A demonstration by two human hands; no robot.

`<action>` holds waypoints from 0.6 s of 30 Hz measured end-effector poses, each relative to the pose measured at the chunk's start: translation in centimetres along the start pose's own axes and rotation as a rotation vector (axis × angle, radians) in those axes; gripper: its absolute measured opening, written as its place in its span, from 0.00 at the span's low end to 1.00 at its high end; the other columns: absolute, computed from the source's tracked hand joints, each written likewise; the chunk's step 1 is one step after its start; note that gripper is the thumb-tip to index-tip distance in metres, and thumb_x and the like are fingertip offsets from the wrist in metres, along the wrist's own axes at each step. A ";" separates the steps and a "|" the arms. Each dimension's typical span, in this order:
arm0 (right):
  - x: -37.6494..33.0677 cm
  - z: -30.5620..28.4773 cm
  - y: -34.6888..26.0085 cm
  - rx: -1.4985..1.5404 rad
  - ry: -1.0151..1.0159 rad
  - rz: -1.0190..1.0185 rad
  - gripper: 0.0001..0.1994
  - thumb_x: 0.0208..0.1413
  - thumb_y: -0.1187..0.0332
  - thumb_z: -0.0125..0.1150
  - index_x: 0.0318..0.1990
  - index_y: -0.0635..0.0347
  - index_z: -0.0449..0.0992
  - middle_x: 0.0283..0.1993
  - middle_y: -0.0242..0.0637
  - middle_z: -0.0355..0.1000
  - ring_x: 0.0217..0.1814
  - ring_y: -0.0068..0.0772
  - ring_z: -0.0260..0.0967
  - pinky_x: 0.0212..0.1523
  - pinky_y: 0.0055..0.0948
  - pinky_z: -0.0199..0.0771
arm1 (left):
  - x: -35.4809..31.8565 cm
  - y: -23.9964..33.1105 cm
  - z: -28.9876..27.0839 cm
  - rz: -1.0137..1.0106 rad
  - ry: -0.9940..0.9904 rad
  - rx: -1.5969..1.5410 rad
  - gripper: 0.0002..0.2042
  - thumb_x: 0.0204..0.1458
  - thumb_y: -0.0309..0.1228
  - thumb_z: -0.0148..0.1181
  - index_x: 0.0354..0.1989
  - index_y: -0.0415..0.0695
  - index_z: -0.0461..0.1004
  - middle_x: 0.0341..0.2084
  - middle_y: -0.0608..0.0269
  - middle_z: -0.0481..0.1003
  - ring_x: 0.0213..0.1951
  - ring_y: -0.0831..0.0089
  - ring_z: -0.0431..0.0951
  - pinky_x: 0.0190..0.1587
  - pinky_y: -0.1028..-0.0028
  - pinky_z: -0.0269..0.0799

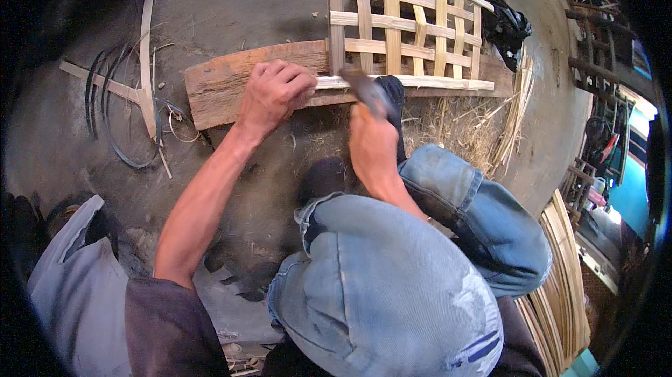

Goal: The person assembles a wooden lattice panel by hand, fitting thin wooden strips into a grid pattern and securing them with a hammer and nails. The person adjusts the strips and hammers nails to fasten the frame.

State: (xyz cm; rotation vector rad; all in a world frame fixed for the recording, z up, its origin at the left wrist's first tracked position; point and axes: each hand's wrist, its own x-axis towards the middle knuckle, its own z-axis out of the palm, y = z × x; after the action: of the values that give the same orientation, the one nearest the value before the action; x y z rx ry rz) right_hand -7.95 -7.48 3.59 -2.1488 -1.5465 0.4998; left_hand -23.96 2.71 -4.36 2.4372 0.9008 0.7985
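A woven lattice panel of pale wooden or bamboo strips [392,23] stands out beyond a weathered wooden plank [238,72]. Its near rail [448,83] lies along the plank. My left hand [278,88] is closed at the left end of this rail, fingers curled over it. In my right hand [374,142] is a short tool with a metal head or blade [371,93], smeared by motion so its exact kind is unclear. The tool is over the rail, just right of my left hand. Dark cloth or footwear shows beside my right hand.
Left of the plank lie a forked strip piece [147,90] and dark curled bands [115,139]. Loose shavings and thin strips [514,121] lie to the right, near a black plastic bag [507,27]. Long pale slats [560,293] are stacked at the lower right.
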 end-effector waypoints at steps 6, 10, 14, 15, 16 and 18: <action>-1.0 -0.4 0.4 0.025 0.033 -0.069 0.08 0.64 0.68 0.47 0.42 0.64 0.63 0.24 0.60 0.71 0.31 0.67 0.71 0.30 0.59 0.71 | -0.6 0.0 -0.2 0.001 -0.079 0.019 0.07 0.47 0.33 0.64 0.35 0.52 0.76 0.36 0.74 0.77 0.41 0.71 0.74 0.42 0.67 0.66; -0.3 -0.1 0.5 0.058 -0.105 0.040 0.10 0.64 0.66 0.48 0.40 0.65 0.62 0.26 0.62 0.72 0.32 0.67 0.72 0.31 0.60 0.71 | -0.4 -0.8 -0.4 0.013 -0.055 0.047 0.07 0.48 0.34 0.64 0.35 0.53 0.76 0.37 0.74 0.77 0.41 0.71 0.74 0.43 0.67 0.67; 0.6 -0.7 0.8 -0.054 -0.197 0.170 0.11 0.64 0.64 0.49 0.41 0.66 0.63 0.25 0.64 0.71 0.32 0.69 0.72 0.31 0.59 0.72 | -0.5 -0.4 0.4 0.013 -0.054 0.014 0.07 0.49 0.34 0.64 0.36 0.53 0.77 0.37 0.72 0.77 0.42 0.70 0.75 0.44 0.67 0.67; 1.2 -1.3 1.1 -0.071 -0.194 0.156 0.11 0.65 0.64 0.48 0.41 0.65 0.63 0.26 0.64 0.72 0.32 0.68 0.72 0.31 0.60 0.72 | -0.4 -0.4 0.6 0.002 -0.056 0.010 0.07 0.49 0.34 0.64 0.37 0.53 0.77 0.37 0.72 0.77 0.42 0.69 0.75 0.44 0.67 0.68; 2.6 -2.6 0.9 -0.094 -0.187 0.131 0.11 0.65 0.63 0.48 0.41 0.65 0.64 0.27 0.63 0.72 0.32 0.68 0.72 0.32 0.60 0.72 | -0.1 -0.4 0.8 0.018 -0.049 -0.010 0.07 0.49 0.34 0.64 0.37 0.52 0.77 0.37 0.71 0.77 0.42 0.69 0.75 0.44 0.67 0.68; 6.3 -3.5 -0.5 0.017 -0.107 -0.012 0.13 0.65 0.61 0.47 0.41 0.63 0.65 0.28 0.61 0.73 0.33 0.68 0.72 0.33 0.60 0.71 | -1.2 -1.2 -1.7 0.018 -0.084 0.035 0.08 0.49 0.34 0.65 0.38 0.52 0.77 0.38 0.70 0.77 0.43 0.68 0.75 0.45 0.66 0.68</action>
State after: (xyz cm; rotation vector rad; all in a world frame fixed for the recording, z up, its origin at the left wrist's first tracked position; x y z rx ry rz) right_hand -4.56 -1.83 6.58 -2.1301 -1.6049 0.6303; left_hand -26.28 3.00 -4.20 2.4919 0.8699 0.6869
